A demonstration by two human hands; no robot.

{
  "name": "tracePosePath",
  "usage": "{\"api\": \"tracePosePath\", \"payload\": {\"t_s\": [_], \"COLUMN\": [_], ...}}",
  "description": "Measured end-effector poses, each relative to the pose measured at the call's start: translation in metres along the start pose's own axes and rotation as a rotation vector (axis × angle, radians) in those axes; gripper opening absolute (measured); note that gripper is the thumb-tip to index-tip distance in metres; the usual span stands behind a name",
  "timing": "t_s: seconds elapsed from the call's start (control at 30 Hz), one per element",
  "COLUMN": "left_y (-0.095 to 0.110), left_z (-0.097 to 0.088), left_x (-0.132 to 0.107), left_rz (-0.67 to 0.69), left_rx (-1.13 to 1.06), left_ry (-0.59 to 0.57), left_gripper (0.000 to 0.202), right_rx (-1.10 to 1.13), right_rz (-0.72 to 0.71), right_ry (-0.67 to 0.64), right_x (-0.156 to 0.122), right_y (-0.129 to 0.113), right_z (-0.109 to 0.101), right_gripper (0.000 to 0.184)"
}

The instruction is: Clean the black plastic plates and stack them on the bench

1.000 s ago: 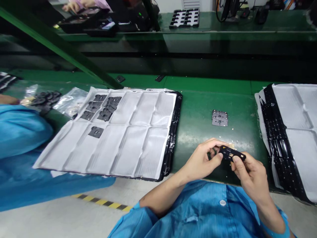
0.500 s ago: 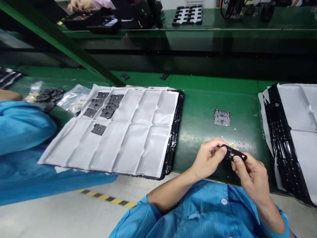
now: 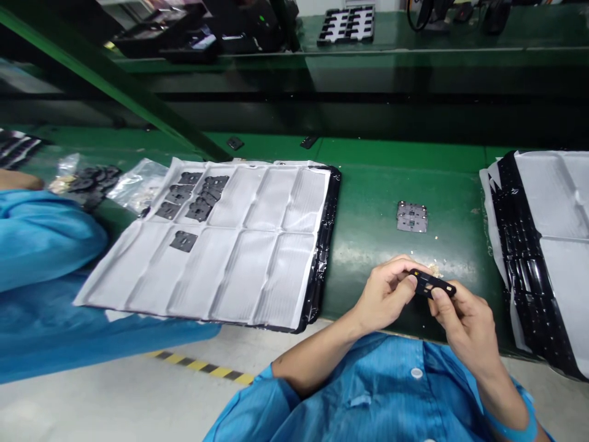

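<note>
Both of my hands grip one small black plastic plate (image 3: 431,283) with cut-outs and small gold-coloured spots. My left hand (image 3: 389,293) pinches its left end between thumb and fingers. At the plate's right end, my right hand (image 3: 467,322) is closed with the thumb on top; its fingertips underneath are hidden. Just beyond the plate, a little heap of tiny pale pieces (image 3: 435,270) lies on the green bench (image 3: 363,245). Farther back are flat dark grey plates (image 3: 411,217), lying close together.
A stack of trays covered by a white sheet (image 3: 257,276) stands left, with several dark plates on it. Another tray stack (image 3: 529,264) is at the right. A co-worker's blue sleeve (image 3: 46,239), plastic bags (image 3: 140,184) and dark parts (image 3: 94,182) are far left. A green beam (image 3: 115,92) slants overhead.
My hands and the black plate have barely moved, still in the same grip. The hands of a person at the back left are no longer in sight.
</note>
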State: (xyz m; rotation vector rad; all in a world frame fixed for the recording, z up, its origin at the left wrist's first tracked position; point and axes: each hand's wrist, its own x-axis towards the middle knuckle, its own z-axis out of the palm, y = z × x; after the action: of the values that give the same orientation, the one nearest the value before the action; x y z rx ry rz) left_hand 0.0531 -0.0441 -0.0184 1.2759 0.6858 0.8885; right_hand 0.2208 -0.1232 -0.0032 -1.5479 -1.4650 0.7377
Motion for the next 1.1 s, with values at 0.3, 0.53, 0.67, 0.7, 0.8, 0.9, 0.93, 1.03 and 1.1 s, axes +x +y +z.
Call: {"api": "tracePosePath", "payload": {"t_s": [0.3,0.53,0.67,0.7,0.8,0.9,0.93,1.03,1.1], "left_y": [0.003,0.001,0.004,0.005,0.006,0.004,0.003,0.000,-0.001], "left_z": [0.001,0.007,0.011,0.012,0.012,0.012,0.012,0.012,0.012], "left_x": [0.004,0.000,-0.005,-0.006,-0.008,-0.010,-0.011,-0.012,-0.012], "left_rz": [-0.051,-0.151,-0.058,-0.029,0.059,0.149,0.177,0.252,0.281], "left_rx": [-0.023,-0.090,-0.007,0.019,0.080,0.140,0.162,0.226,0.259], "left_ry": [0.047,0.151,0.191,0.193,0.191,0.192,0.192,0.192,0.193], "left_gripper": [0.039,0.033,0.033,0.032,0.028,0.023,0.022,0.020,0.020], "right_rx": [-0.047,0.009,0.275,0.336,0.466,0.518,0.522,0.509,0.496], "right_rz": [-0.063,-0.017,0.182,0.217,0.278,0.294,0.291,0.276,0.273], "right_ry": [0.014,0.002,-0.036,-0.036,-0.008,0.045,0.065,0.121,0.156], "right_x": [0.001,0.001,0.001,0.001,-0.001,-0.003,-0.003,-0.002,-0.002], "right_y": [0.000,0.003,0.003,0.004,0.008,0.014,0.015,0.018,0.019], "right_z": [0.003,0.004,0.000,-0.001,0.000,0.004,0.006,0.012,0.016], "right_gripper": [0.032,0.029,0.019,0.020,0.025,0.026,0.027,0.025,0.024]}}
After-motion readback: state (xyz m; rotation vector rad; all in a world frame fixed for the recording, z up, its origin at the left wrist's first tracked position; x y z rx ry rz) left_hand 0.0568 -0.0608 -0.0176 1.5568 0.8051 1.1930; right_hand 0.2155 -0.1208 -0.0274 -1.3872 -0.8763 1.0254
